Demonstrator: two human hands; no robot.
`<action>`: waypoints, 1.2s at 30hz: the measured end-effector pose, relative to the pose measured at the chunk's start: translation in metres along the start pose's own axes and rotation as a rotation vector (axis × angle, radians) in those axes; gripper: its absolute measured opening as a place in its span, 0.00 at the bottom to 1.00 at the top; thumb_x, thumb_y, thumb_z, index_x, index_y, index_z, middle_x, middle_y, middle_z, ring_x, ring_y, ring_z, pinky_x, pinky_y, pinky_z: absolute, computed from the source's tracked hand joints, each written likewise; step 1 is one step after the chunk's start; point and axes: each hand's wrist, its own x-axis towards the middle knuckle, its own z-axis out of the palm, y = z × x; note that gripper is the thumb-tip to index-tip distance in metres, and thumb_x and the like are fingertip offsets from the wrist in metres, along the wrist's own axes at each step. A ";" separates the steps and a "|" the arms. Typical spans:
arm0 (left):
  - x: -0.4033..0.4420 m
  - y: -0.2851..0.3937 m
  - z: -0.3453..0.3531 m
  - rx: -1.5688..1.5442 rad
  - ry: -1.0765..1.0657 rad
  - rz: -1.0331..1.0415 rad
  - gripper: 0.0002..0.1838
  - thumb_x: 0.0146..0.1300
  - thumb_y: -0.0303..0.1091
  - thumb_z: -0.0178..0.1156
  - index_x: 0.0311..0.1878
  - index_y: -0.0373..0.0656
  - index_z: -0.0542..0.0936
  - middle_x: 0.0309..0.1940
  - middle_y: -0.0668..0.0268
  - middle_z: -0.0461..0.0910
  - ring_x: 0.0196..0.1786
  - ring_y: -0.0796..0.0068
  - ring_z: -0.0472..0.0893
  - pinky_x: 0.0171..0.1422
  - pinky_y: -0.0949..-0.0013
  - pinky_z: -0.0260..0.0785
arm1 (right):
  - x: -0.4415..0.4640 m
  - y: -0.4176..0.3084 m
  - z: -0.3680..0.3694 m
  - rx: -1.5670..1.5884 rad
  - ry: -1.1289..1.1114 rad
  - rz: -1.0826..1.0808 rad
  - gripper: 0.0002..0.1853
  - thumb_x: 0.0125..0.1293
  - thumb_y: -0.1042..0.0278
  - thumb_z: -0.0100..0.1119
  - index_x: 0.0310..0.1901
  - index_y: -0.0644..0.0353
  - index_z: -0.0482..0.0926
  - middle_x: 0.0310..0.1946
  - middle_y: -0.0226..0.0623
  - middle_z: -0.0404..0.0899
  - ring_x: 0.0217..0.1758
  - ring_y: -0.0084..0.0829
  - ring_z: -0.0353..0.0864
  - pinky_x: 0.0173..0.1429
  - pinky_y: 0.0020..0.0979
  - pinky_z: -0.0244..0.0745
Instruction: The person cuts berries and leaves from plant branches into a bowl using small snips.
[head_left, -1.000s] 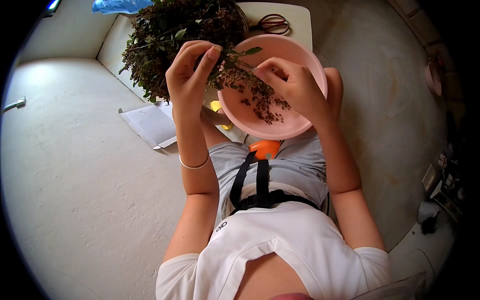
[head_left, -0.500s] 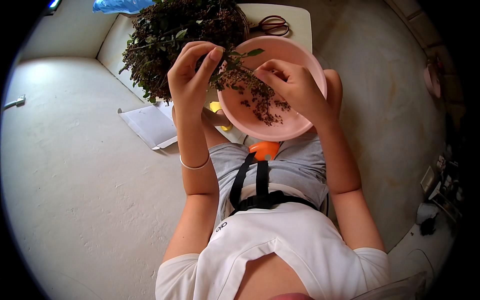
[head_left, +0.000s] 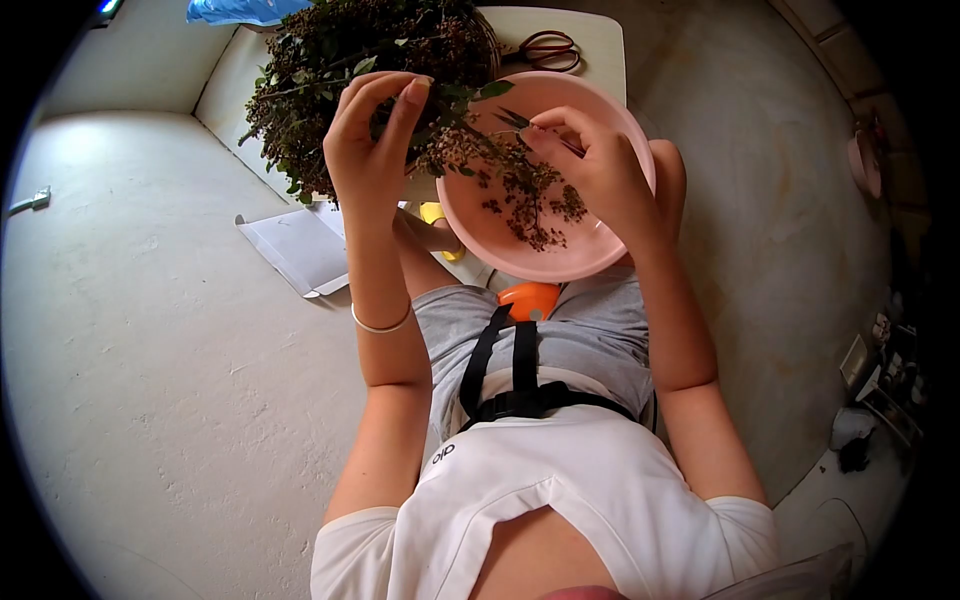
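My left hand [head_left: 372, 140] is raised over the left rim of the pink basin [head_left: 603, 225], thumb and forefinger pinched on a leafy sprig with small dark berries [head_left: 455, 150]. The sprig reaches right, over the basin. My right hand [head_left: 598, 168] is above the basin's right side, its fingers closed round small pointed snips [head_left: 515, 119]. Their dark blades point left towards the sprig, and the palm hides most of the handle. Below both hands, berry clusters [head_left: 535, 205] are in the basin, which rests at my knees.
A large heap of berry-bearing branches [head_left: 330, 80] sits on a pale table [head_left: 590, 38] ahead of me. Red-handled scissors [head_left: 548, 50] lie on that table beside the heap. A blue plastic bag [head_left: 245, 11] is at the back left, and an open white box [head_left: 300, 250] on the floor.
My left hand has shifted slightly left and up with the sprig. My right hand has moved a little and turned, so the blades of the snips now show.
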 end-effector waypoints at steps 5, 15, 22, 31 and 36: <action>0.004 0.001 -0.004 0.079 -0.022 0.034 0.05 0.62 0.26 0.66 0.39 0.35 0.84 0.38 0.64 0.82 0.43 0.76 0.79 0.49 0.76 0.70 | 0.010 -0.008 0.008 0.136 -0.039 0.015 0.16 0.67 0.54 0.63 0.43 0.62 0.82 0.30 0.39 0.85 0.34 0.29 0.86 0.40 0.29 0.77; 0.001 0.008 -0.014 0.023 -0.052 -0.018 0.10 0.70 0.30 0.58 0.44 0.33 0.84 0.43 0.63 0.82 0.44 0.76 0.79 0.51 0.75 0.69 | 0.019 -0.006 0.014 0.213 -0.120 0.060 0.18 0.69 0.51 0.60 0.45 0.60 0.82 0.32 0.36 0.85 0.38 0.26 0.85 0.42 0.26 0.76; -0.011 -0.002 -0.016 -0.059 0.066 -0.027 0.14 0.74 0.33 0.53 0.52 0.35 0.82 0.48 0.62 0.81 0.50 0.76 0.78 0.56 0.74 0.69 | 0.025 -0.007 0.012 0.248 -0.140 0.061 0.18 0.69 0.52 0.60 0.45 0.61 0.82 0.31 0.34 0.84 0.37 0.22 0.83 0.41 0.25 0.75; -0.047 -0.003 -0.002 0.329 0.249 -0.012 0.11 0.60 0.33 0.69 0.44 0.43 0.81 0.51 0.62 0.76 0.55 0.68 0.78 0.57 0.69 0.69 | 0.029 -0.015 0.012 0.384 -0.139 0.069 0.18 0.70 0.54 0.59 0.45 0.64 0.80 0.26 0.28 0.80 0.30 0.14 0.76 0.34 0.20 0.70; -0.047 -0.001 0.019 0.508 0.268 0.084 0.09 0.52 0.33 0.74 0.36 0.48 0.85 0.46 0.66 0.76 0.49 0.65 0.73 0.53 0.65 0.66 | 0.026 -0.014 0.018 0.332 -0.083 0.056 0.17 0.70 0.55 0.60 0.46 0.63 0.80 0.27 0.31 0.82 0.31 0.16 0.79 0.35 0.22 0.72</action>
